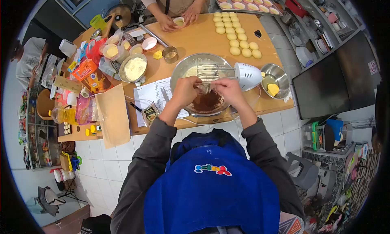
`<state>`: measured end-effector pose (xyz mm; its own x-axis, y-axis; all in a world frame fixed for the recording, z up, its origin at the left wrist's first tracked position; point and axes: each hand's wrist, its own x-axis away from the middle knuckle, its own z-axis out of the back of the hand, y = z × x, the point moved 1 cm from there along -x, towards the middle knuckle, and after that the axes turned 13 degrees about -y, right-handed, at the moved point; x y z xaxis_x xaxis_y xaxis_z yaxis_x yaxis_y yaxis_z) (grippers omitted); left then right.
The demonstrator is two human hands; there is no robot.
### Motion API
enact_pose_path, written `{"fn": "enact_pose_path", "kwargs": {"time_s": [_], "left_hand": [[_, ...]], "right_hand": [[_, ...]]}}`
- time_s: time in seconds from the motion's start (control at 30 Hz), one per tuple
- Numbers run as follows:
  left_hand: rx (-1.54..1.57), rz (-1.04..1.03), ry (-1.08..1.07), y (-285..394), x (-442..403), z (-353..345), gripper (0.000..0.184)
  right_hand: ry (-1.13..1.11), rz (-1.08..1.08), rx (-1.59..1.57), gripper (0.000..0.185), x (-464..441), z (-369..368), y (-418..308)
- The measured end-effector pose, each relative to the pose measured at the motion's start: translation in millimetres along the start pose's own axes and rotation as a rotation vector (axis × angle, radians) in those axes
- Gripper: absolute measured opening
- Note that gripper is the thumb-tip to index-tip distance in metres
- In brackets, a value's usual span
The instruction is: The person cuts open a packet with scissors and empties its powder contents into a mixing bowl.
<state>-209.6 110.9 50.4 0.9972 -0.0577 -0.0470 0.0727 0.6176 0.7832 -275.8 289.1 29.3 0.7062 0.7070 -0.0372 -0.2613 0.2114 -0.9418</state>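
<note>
Over a large metal mixing bowl (175,76), my left hand (187,92) and my right hand (229,91) are close together, fingers pinched. Between them is a small see-through thing that looks like a plastic bag (204,87); its exact shape is hard to make out. Dark brown powder (207,102) lies in the bowl below my fingers, with pale mixture at the far side. A white hand mixer (248,76) rests across the bowl's right rim, its beaters (213,72) over the bowl beyond my hands.
A metal bowl (280,76) with something yellow stands right of the mixer. Dough balls (239,35) sit behind. Left are an open notebook (148,95), a bowl of pale powder (135,68) and a measuring cup (170,54). A co-worker's hands (178,20) hold a small cup opposite.
</note>
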Motion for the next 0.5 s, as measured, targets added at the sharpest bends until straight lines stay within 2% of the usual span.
{"fn": "enact_pose_path", "kwargs": {"time_s": [0.07, 0.17, 0.27, 0.37, 0.4, 0.47, 0.5], "left_hand": [[-0.056, 0.049, -0.031, 5.6, -0.9, 2.5, 0.020], [-0.086, 0.098, -0.070, 6.8, 5.8, 4.3, 0.021], [-0.023, 0.016, -0.060, 2.0, 1.8, -2.5, 0.022], [-0.030, -0.024, -0.035, -13.9, 5.2, -10.4, 0.023], [-0.045, -0.031, -0.024, -8.5, 4.5, -8.4, 0.023], [-0.027, 0.081, -0.069, 1.2, 5.9, -6.3, 0.024], [-0.018, 0.144, -0.091, 6.2, 9.3, -5.7, 0.025]], "right_hand": [[0.168, -0.052, -0.043, 0.018, -0.8, 2.1, 8.1], [-0.101, -0.173, -0.128, 0.018, 3.3, -3.8, 5.2], [0.160, -0.105, -0.109, 0.018, 4.4, 1.9, -5.7], [-0.161, -0.081, 0.026, 0.020, 6.1, -1.3, -5.2], [-0.077, -0.099, -0.021, 0.020, 6.2, 0.1, -4.7], [0.082, -0.135, -0.105, 0.021, 6.3, 4.0, -2.3], [0.009, -0.097, -0.109, 0.021, 7.0, 1.3, -1.4]]}}
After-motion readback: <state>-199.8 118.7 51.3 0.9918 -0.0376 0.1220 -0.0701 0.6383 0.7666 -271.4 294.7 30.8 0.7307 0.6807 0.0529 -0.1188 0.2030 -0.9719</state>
